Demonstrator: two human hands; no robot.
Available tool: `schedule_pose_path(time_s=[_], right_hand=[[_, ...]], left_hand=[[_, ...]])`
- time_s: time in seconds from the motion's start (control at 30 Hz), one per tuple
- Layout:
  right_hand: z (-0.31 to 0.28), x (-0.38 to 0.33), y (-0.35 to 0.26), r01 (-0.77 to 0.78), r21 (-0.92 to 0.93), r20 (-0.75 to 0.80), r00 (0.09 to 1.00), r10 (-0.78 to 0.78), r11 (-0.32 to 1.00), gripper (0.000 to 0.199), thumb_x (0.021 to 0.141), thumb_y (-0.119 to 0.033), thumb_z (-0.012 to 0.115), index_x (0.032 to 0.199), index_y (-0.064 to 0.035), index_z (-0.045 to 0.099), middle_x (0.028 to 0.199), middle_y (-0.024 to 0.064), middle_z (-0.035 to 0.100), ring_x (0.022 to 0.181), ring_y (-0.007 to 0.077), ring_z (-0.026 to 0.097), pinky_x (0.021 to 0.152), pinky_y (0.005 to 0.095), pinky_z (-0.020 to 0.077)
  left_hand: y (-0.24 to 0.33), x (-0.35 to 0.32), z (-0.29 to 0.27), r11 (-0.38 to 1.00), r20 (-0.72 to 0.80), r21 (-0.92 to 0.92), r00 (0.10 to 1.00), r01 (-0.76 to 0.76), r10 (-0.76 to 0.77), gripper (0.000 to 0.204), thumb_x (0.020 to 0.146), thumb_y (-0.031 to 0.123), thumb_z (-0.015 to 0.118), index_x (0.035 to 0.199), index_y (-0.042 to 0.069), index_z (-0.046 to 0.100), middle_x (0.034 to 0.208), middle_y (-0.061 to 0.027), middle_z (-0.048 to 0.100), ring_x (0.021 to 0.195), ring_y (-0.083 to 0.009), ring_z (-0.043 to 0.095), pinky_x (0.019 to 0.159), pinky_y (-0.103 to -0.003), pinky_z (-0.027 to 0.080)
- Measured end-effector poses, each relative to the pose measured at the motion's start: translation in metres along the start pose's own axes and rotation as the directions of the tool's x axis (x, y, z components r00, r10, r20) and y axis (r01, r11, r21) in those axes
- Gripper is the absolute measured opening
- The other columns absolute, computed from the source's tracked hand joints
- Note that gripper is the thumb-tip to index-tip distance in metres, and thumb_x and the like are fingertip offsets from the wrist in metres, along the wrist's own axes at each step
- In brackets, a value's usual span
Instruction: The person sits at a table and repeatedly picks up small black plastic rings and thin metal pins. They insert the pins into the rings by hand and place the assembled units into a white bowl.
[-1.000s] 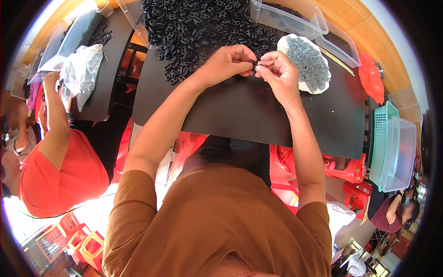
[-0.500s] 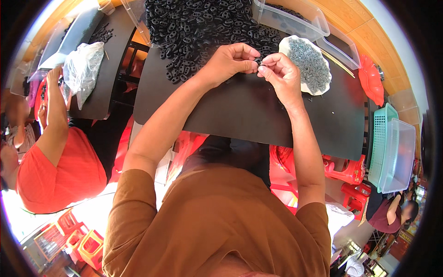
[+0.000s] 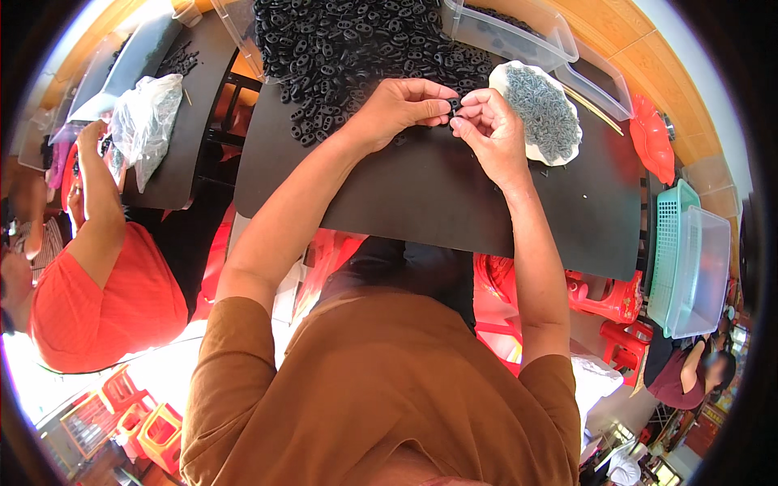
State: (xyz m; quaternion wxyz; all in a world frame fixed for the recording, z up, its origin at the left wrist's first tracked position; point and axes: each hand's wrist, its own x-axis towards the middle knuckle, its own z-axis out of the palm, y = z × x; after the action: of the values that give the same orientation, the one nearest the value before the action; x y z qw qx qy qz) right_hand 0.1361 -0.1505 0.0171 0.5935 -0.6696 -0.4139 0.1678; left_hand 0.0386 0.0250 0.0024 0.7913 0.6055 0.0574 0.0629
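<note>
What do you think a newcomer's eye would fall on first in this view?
Probably the big heap of black two-holed pieces across the far part of the dark table. Next, near its lower right edge, the left hand and right hand meet at a small black piece. Just right of them, a white dish of small grey pieces stands out.

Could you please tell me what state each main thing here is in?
Left hand: closed on a small black piece
Right hand: fingertips at that piece, exact hold unclear
Black pieces: heaped loosely on the table
White dish: filled with small grey parts
Clear box behind white dish: lidless
Plastic bag: crumpled
</note>
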Motion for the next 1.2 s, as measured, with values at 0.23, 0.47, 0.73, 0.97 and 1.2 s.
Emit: schedule_pose_path(time_s=[0.23,0.47,0.73,0.97,1.2], right_hand=[[0.000,-0.001,0.001,0.004,-0.028,0.009,1.000,-0.004,1.000,0.024,0.083,0.001,0.071,0.101,-0.0031,0.057,0.082,0.0039,0.067,0.071,0.0093,0.065,0.065,0.0231,0.0520],[0.002,-0.001,-0.001,0.009,-0.039,-0.005,1.000,-0.009,0.999,0.024,0.082,0.002,0.071,0.101,-0.0034,0.057,0.080,0.0029,0.067,0.070,0.0085,0.064,0.064,0.0229,0.0512],[0.007,-0.002,0.005,0.027,-0.173,-0.059,0.998,-0.038,0.985,0.025,0.079,0.002,0.073,0.099,-0.0045,0.059,0.077,0.0021,0.067,0.067,0.0073,0.062,0.064,0.0233,0.0506],[0.016,-0.006,0.004,0.048,-0.335,-0.047,0.997,-0.068,0.941,0.025,0.076,0.000,0.074,0.095,-0.0059,0.059,0.076,0.0036,0.067,0.067,0.0118,0.064,0.063,0.0262,0.0511],[0.018,-0.011,-0.002,0.088,-0.509,0.047,0.996,-0.075,0.856,0.022,0.075,-0.003,0.076,0.088,-0.0066,0.059,0.076,0.0045,0.066,0.064,0.0158,0.063,0.061,0.0293,0.0504]], left_hand=[[0.000,0.000,0.000,0.997,0.003,0.069,0.999,-0.041,0.041,0.027,0.091,0.011,0.070,0.115,0.000,0.067,0.095,-0.0038,0.069,0.084,-0.0094,0.065,0.081,-0.024,0.054],[0.000,-0.001,0.000,0.996,0.016,0.069,0.999,-0.053,0.052,0.026,0.090,0.010,0.071,0.113,0.000,0.068,0.092,-0.0039,0.069,0.082,-0.0089,0.064,0.079,-0.024,0.054],[0.007,-0.004,0.005,0.946,-0.039,0.315,0.995,-0.070,0.087,0.019,0.087,0.008,0.072,0.105,0.001,0.071,0.084,-0.0018,0.070,0.074,-0.0055,0.062,0.068,-0.021,0.050],[0.005,-0.011,0.006,0.796,-0.020,0.585,0.979,-0.153,0.203,0.012,0.084,0.004,0.070,0.095,0.000,0.073,0.082,-0.0035,0.071,0.075,-0.0082,0.066,0.069,-0.023,0.053],[0.004,-0.025,0.009,0.653,0.057,0.717,0.955,-0.243,0.293,0.013,0.080,0.002,0.071,0.092,-0.002,0.072,0.086,-0.0097,0.071,0.076,-0.0162,0.070,0.072,-0.029,0.056]])
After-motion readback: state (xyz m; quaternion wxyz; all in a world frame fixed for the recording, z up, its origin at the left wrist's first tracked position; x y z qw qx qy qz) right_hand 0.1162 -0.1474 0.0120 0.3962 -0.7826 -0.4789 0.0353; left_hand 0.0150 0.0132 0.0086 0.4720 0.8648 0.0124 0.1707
